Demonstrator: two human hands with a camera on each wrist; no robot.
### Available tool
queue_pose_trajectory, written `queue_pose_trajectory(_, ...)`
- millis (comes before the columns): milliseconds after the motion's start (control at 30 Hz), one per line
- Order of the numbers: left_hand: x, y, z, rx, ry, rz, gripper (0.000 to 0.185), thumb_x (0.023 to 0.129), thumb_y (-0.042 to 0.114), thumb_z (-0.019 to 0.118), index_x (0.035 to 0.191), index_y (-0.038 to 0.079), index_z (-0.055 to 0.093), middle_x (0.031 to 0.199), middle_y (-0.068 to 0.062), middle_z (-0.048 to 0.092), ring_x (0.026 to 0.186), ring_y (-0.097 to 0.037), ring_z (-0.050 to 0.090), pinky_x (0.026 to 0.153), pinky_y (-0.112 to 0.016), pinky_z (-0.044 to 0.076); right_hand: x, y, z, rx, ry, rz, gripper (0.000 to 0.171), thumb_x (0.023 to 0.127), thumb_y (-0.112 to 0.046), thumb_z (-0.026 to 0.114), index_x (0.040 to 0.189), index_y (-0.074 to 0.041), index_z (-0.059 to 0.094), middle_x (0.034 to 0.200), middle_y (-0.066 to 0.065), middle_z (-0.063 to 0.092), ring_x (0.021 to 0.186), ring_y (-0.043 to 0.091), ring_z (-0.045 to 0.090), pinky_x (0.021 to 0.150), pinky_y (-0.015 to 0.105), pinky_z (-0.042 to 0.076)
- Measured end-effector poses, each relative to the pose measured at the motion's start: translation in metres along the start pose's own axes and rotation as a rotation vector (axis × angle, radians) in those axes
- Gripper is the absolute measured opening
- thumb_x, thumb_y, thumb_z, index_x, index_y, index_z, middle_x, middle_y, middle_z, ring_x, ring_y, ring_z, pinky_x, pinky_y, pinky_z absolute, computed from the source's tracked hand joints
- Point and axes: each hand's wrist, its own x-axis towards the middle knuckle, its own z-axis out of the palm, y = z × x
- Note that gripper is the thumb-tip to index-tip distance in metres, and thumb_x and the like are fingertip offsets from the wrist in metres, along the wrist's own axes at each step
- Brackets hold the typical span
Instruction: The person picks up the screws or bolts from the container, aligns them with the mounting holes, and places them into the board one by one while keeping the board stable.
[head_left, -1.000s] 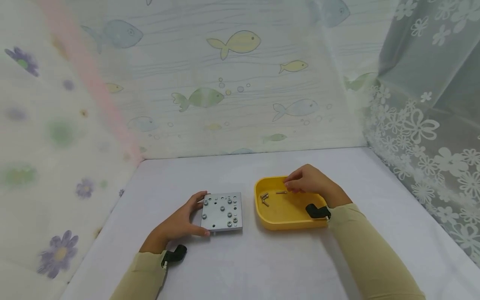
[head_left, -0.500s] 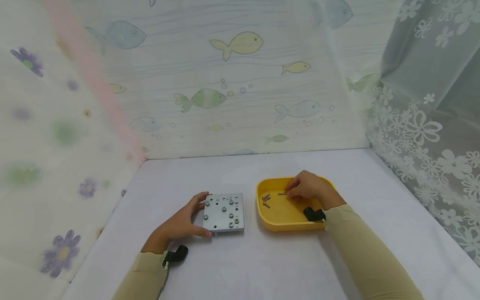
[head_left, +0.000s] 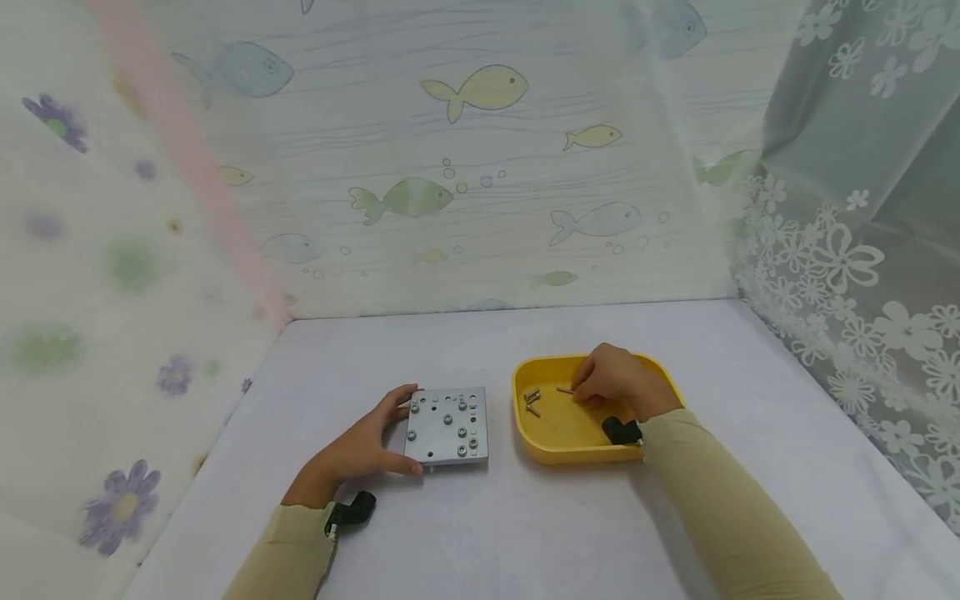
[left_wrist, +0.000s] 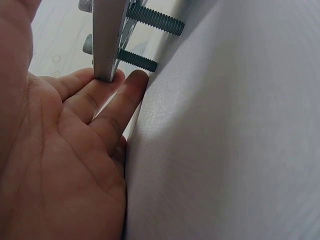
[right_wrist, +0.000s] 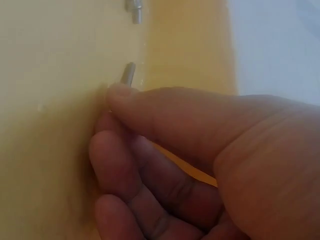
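The counter (head_left: 525, 517) carries a yellow tray (head_left: 555, 446) and a grey metal plate (head_left: 438, 433), the plate lying to the left of the tray and well apart from the right hand.

The metal plate rests against the left hand (head_left: 352, 454). In the head view, the thumb lies along the plate's near left corner and the fingers (head_left: 397, 398) reach to its far left edge, loosely spread round that side. In the left wrist view, the fingertips (left_wrist: 135, 82) press the plate's edge, one of them directly below a threaded bolt shank (left_wrist: 137, 60) that projects from the plate's underside. A second shank (left_wrist: 157, 19) projects beyond it. The plate stands raised off the counter on these shanks. Bolt heads sit in several of the plate's holes on the upper face.

The right hand (head_left: 615, 383) lies inside the tray, palm down, with its fingers curled. In the right wrist view, the thumb (right_wrist: 150, 107) and the fingers beneath it close together on one small screw (right_wrist: 127, 75); only the screw's far end projects past the thumb tip, lying on the tray floor. In the head view, this same screw extends left from the fingertips.

A group of loose screws (head_left: 531, 398) lies on the tray floor to the left of the right fingers, near but not touching them. One of them (right_wrist: 134, 11) appears beyond the pinched screw in the right wrist view.
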Motion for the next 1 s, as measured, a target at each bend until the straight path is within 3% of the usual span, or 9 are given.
queue_pose_trajectory(533, -0.001, 0.002, 0.000, -0.014, 0.000, 0.021, 0.127, 0.062, 0.041, 0.099, 0.163, 0.030, 0.023, 0.168, 0.002, 0.033, 0.155, -0.029, 0.032, 0.125, -0.068, 0.006, -0.002, -0.002, 0.001, -0.032, -0.003, -0.038, 0.006, 0.088, -0.012, 0.078, 0.087, -0.006, 0.079, 0.074, 0.004, 0.071, 0.067, 0.016, 0.062, 0.062, 0.024, 0.052)
queue_pose_trajectory(733, -0.002, 0.002, 0.000, -0.020, -0.002, 0.011, 0.127, 0.063, 0.040, 0.099, 0.163, 0.030, 0.023, 0.167, 0.002, 0.035, 0.156, -0.029, 0.031, 0.125, -0.068, 0.006, -0.002, 0.000, -0.002, 0.021, 0.010, -0.037, 0.010, 0.088, -0.016, 0.080, 0.091, -0.007, 0.080, 0.078, 0.003, 0.074, 0.070, 0.015, 0.068, 0.066, 0.026, 0.056)
queue_pose_trajectory(1000, -0.001, 0.002, -0.001, -0.010, -0.001, 0.018, 0.127, 0.063, 0.042, 0.099, 0.163, 0.030, 0.023, 0.167, 0.002, 0.035, 0.156, -0.029, 0.031, 0.125, -0.068, 0.006, -0.009, -0.005, -0.012, 0.185, -0.005, -0.028, 0.015, 0.092, -0.016, 0.078, 0.100, -0.003, 0.080, 0.092, 0.007, 0.078, 0.082, 0.018, 0.075, 0.078, 0.032, 0.063)
